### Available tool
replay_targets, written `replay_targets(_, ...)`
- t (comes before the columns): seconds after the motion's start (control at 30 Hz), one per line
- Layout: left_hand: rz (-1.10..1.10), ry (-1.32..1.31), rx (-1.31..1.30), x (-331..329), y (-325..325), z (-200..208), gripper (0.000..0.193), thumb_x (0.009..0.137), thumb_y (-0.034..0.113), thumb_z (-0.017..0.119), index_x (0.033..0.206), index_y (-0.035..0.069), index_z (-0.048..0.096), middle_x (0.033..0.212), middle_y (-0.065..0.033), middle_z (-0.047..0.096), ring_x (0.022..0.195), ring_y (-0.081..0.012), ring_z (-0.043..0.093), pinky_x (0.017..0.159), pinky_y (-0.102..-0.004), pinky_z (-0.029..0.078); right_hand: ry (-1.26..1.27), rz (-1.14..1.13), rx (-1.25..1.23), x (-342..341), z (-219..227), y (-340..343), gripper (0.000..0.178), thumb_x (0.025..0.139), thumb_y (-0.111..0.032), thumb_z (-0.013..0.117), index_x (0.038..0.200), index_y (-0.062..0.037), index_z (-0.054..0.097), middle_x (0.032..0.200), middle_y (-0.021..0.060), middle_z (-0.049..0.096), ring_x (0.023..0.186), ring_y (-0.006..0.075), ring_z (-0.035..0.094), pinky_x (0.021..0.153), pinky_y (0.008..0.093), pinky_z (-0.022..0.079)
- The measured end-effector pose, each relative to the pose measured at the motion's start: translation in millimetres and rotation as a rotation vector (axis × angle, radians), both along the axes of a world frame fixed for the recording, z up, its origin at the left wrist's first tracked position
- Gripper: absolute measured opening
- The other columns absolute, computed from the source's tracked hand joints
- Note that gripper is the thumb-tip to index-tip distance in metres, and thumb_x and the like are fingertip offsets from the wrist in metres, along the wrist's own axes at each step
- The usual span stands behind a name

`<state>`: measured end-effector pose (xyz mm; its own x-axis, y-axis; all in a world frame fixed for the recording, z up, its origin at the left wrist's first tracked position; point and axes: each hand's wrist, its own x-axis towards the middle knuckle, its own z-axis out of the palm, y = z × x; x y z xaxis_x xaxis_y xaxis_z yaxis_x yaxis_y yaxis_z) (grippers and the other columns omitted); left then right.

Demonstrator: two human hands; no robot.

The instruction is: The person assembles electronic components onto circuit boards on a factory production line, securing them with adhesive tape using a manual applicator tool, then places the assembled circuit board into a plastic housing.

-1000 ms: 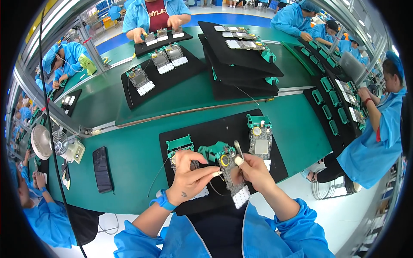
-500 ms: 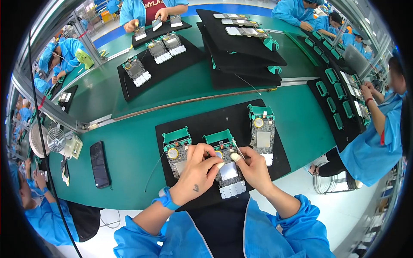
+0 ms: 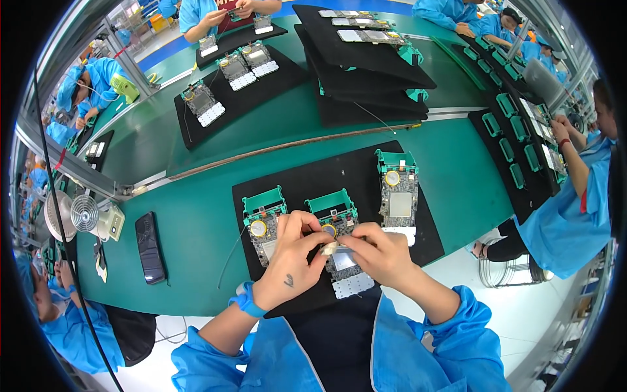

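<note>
Circuit board [image 3: 343, 261] under hands [image 3: 295, 258] [image 3: 384, 258]; lettered shirt [image 3: 230, 24] opposite.

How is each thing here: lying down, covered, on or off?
Middle board: lying, partly covered
Left board: lying, partly covered
Right board: lying, uncovered
Left hand: fingers bent
Right hand: fingers bent
Black mat: spread flat
Phone: lying, dark
Fan: upright; spinning unclear

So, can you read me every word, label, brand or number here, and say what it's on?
Dark red shirt across the table: pale lettering, cut off; I won't copy it.
Nearest circuit boards: any print is too small to read.
Left hand: small dark mark, no readable word.
Black phone: nothing readable.
</note>
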<state>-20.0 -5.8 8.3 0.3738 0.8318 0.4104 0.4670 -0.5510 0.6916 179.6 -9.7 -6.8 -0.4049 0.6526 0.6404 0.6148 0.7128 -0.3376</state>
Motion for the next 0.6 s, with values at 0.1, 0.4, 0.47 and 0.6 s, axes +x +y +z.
replay_targets(0.1,-0.023,-0.004,-0.035,-2.2,0.1,0.3,0.024,0.068,-0.006,0.070,0.090,0.003,0.067,0.099,-0.0085,0.046,0.092,-0.0238,0.045,0.074,-0.0304,0.045,-0.138,0.058,0.123,5.3,3.7,5.8,0.035,0.061,-0.006,0.075,0.095,-0.0088,0.069,0.086,0.0003,0.056,0.053,0.0112,0.056,0.043,0.0243,0.044)
replay_targets(0.4,-0.028,-0.029,0.039,-2.9,3.7,-5.5,0.024,0.066,-0.003,0.071,0.089,0.004,0.067,0.100,-0.0083,0.047,0.093,-0.0239,0.045,0.072,-0.0299,0.044,0.089,0.067,-0.243,3.9,-0.7,4.1,0.030,0.069,-0.004,0.071,0.097,-0.0106,0.068,0.085,0.0007,0.053,0.056,0.0143,0.058,0.047,0.0269,0.045)
replay_targets(0.47,-0.018,-0.014,0.059,-1.4,3.4,-6.4,0.024,0.065,-0.002,0.071,0.088,0.004,0.067,0.100,-0.0084,0.047,0.093,-0.0240,0.045,0.072,-0.0301,0.044,0.134,0.060,-0.315,2.6,0.0,3.2,0.028,0.070,-0.003,0.070,0.098,-0.0091,0.068,0.085,0.0014,0.054,0.057,0.0152,0.058,0.047,0.0280,0.045)
replay_targets(0.6,0.024,-0.025,0.083,0.8,3.8,-5.6,0.024,0.062,-0.001,0.072,0.085,0.003,0.066,0.099,-0.0088,0.047,0.093,-0.0242,0.045,0.071,-0.0308,0.044,0.150,0.056,-0.355,2.6,0.4,1.3,0.029,0.071,-0.002,0.069,0.099,-0.0085,0.068,0.084,0.0015,0.053,0.059,0.0149,0.058,0.048,0.0285,0.045)
